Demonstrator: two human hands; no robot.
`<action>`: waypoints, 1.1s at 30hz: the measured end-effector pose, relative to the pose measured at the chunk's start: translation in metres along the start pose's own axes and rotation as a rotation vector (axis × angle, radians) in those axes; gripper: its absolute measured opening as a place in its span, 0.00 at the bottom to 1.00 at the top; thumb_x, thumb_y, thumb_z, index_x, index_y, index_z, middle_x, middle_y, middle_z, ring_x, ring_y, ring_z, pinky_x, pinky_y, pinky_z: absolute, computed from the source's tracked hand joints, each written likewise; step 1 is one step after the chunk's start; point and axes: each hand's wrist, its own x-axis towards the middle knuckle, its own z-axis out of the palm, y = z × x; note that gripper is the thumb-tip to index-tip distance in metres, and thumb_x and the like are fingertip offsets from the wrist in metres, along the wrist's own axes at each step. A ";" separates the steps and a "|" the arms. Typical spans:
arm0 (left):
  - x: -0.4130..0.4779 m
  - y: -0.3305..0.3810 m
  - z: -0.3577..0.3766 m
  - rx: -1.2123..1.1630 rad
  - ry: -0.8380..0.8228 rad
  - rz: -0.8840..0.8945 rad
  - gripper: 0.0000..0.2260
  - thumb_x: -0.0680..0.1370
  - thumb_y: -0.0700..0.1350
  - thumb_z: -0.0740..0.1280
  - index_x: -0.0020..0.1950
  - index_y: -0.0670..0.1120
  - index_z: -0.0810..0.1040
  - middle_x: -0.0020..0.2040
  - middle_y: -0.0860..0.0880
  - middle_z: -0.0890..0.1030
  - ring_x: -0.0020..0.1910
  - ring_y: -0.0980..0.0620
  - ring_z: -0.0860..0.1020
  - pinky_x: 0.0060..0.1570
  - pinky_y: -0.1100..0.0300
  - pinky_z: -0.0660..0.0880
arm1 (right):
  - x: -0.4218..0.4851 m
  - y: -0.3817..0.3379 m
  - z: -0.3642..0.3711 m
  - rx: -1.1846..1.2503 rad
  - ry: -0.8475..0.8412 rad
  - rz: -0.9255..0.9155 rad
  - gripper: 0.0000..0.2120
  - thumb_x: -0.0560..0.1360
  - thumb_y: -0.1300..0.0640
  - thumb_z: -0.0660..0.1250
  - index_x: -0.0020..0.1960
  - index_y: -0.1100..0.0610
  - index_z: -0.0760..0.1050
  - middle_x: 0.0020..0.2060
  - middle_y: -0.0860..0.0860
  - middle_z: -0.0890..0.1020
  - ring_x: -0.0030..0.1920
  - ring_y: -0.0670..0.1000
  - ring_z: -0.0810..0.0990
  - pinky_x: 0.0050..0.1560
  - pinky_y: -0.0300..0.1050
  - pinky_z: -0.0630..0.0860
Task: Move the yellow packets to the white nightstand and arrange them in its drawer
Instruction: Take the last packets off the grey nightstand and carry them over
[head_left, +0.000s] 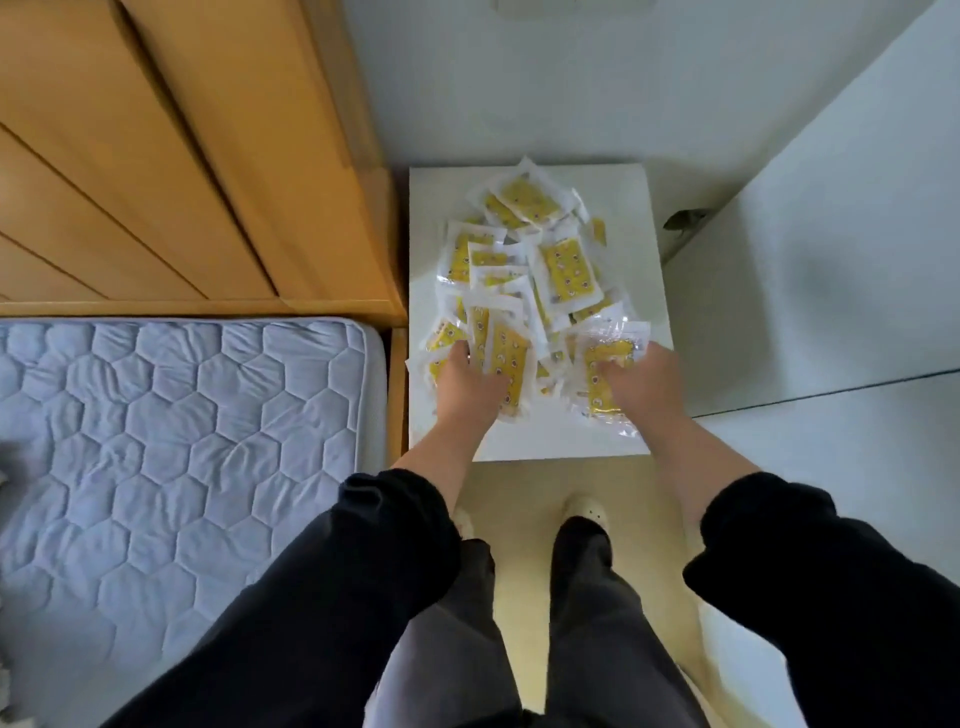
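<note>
A loose heap of several yellow packets (563, 270) in clear wrappers covers the top of the white nightstand (636, 234). My left hand (467, 382) grips a few packets at the heap's near left edge, fingers curled round them. My right hand (636, 382) grips a yellow packet (602, 384) at the near right edge, fingers curled over it. No drawer shows from this angle; the nightstand's front is hidden below its top.
A bed with a grey quilted mattress (182, 457) lies on the left, its wooden frame (397, 395) touching the nightstand. Behind the bed rises a wooden headboard (208, 156). White walls stand behind and to the right. My legs and slippers (587, 512) stand before the nightstand.
</note>
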 end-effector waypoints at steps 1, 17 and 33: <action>0.014 0.001 0.009 -0.011 0.008 0.019 0.23 0.74 0.39 0.69 0.68 0.45 0.68 0.59 0.47 0.77 0.50 0.46 0.79 0.33 0.61 0.74 | 0.019 0.002 0.000 0.055 -0.001 0.026 0.06 0.69 0.57 0.72 0.41 0.59 0.77 0.40 0.57 0.82 0.42 0.59 0.82 0.44 0.53 0.78; 0.114 -0.035 0.122 0.777 0.288 0.333 0.28 0.80 0.60 0.50 0.77 0.61 0.42 0.78 0.47 0.37 0.76 0.44 0.33 0.72 0.39 0.38 | 0.152 0.049 0.046 -0.005 0.059 0.016 0.25 0.79 0.52 0.61 0.73 0.59 0.60 0.68 0.57 0.67 0.67 0.59 0.66 0.64 0.53 0.66; 0.088 -0.029 0.121 0.812 0.255 0.242 0.31 0.79 0.60 0.54 0.78 0.59 0.42 0.78 0.49 0.36 0.76 0.46 0.33 0.72 0.35 0.39 | 0.140 0.068 0.026 0.112 -0.111 -0.102 0.38 0.72 0.49 0.71 0.74 0.59 0.57 0.72 0.56 0.63 0.73 0.56 0.60 0.73 0.56 0.60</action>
